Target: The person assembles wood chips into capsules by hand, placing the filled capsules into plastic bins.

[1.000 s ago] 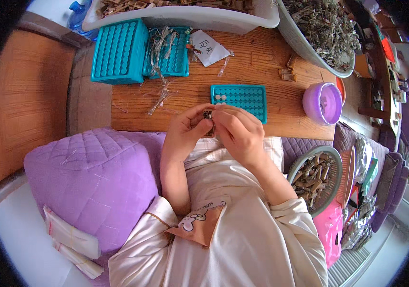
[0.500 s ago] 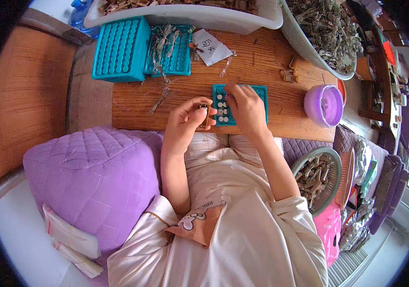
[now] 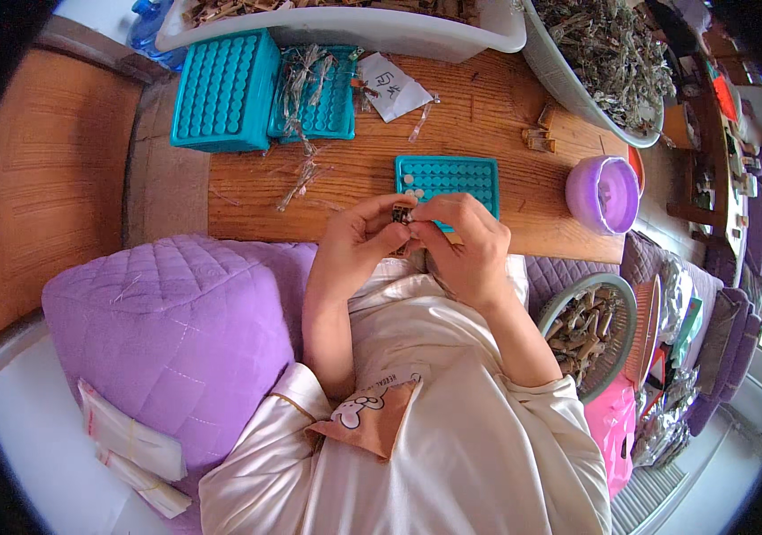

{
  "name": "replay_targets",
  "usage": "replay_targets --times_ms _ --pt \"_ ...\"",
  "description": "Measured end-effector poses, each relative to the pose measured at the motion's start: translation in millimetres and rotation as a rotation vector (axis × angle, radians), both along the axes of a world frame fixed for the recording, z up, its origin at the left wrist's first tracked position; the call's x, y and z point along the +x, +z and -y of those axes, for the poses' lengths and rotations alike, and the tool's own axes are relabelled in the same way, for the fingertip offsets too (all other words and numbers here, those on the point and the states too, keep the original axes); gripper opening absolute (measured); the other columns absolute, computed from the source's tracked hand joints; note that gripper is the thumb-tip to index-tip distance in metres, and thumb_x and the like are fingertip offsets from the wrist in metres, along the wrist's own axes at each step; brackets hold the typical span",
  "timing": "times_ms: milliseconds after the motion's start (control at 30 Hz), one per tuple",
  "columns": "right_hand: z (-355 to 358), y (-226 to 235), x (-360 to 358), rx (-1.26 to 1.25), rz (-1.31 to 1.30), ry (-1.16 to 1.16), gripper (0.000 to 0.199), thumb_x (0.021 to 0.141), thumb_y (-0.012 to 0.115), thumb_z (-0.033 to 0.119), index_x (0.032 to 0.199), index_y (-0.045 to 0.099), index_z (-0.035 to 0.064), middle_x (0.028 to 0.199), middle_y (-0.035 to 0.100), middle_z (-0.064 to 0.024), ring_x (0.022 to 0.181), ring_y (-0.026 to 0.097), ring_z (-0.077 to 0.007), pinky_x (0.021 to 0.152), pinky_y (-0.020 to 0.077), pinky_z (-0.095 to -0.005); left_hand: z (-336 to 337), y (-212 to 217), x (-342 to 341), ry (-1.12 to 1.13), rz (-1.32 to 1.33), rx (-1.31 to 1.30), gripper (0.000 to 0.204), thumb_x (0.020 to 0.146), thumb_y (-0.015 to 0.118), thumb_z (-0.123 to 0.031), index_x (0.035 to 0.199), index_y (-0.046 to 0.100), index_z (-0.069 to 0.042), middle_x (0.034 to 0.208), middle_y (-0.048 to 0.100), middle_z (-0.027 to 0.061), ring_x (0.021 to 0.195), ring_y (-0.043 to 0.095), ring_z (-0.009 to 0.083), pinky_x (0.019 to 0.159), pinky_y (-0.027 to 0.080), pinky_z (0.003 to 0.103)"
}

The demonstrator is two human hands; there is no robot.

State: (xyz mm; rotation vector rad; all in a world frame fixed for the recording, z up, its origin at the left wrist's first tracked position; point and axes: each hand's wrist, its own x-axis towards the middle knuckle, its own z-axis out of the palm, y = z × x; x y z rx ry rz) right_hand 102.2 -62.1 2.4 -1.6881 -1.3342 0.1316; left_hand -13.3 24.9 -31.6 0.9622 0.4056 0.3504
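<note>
My left hand (image 3: 352, 252) grips a small brown frame-like piece (image 3: 401, 212) with a dark inside, holding it over the table's near edge. Against that piece, the fingertips of my right hand (image 3: 473, 252) are pinched together; something small and pale shows between the hands, too small to name. Just beyond my hands lies a teal tray (image 3: 466, 176) with rows of round pockets. A few white round pieces (image 3: 409, 180) sit at the tray's left side, and my fingers hide part of its near edge.
On the wooden table (image 3: 479, 98) stand a stack of teal trays (image 3: 225, 94), another teal tray under clear tangled strips (image 3: 305, 89), a paper slip (image 3: 392, 86) and a purple bowl (image 3: 602, 196). A large white bin (image 3: 354, 36) borders the back. A basket of brown pieces (image 3: 586, 334) is at my right.
My right hand has come back from the tray toward me and now meets my left hand at the brown piece. My left hand has shifted slightly right.
</note>
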Motion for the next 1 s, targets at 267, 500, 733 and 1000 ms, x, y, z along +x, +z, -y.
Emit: replay_targets --times_ms 267,500,733,1000 --pt "14.6 47.7 40.8 -0.675 -0.204 0.274 0.03 0.057 0.065 0.003 0.084 0.051 0.0044 0.083 0.055 -0.0087 0.075 0.054 -0.0219 0.065 0.0438 -0.0288 25.8 2.9 9.8 -0.245 -0.106 0.22 0.029 0.077 0.055 -0.008 0.104 0.049 0.001 0.083 0.057 0.0067 0.071 0.053 0.0088 0.061 0.043 0.021" --pt "16.0 35.2 93.2 -0.792 -0.173 0.551 0.048 0.058 0.067 0.012 0.101 0.048 0.0044 0.094 0.05 -0.0086 0.083 0.051 -0.0225 0.071 0.0436 -0.0298 29.0 17.9 21.4 -0.354 -0.005 -0.044 0.024 0.077 0.049 -0.003 0.1 0.05 0.001 0.082 0.056 0.0062 0.068 0.052 0.0086 0.061 0.044 0.021" --pt "24.1 -46.5 130.5 -0.499 0.324 -0.408 0.029 0.072 0.058 0.015 0.097 0.047 0.0041 0.088 0.052 -0.0173 0.08 0.052 -0.0347 0.068 0.0421 -0.0394 21.8 6.3 20.0 -0.122 0.013 -0.183 0.021 0.075 0.048 -0.013 0.092 0.052 -0.001 0.076 0.057 0.0091 0.06 0.056 0.0125 0.055 0.046 0.024" --pt "30.6 -35.3 115.2 -0.392 0.046 -0.537 0.029 0.068 0.06 0.013 0.092 0.046 0.0038 0.086 0.052 -0.0181 0.078 0.053 -0.0303 0.067 0.0416 -0.0386 22.2 6.9 20.1 0.001 0.031 -0.204 0.037 0.076 0.058 -0.021 0.107 0.046 -0.004 0.083 0.056 0.0106 0.067 0.058 0.0173 0.06 0.048 0.026"
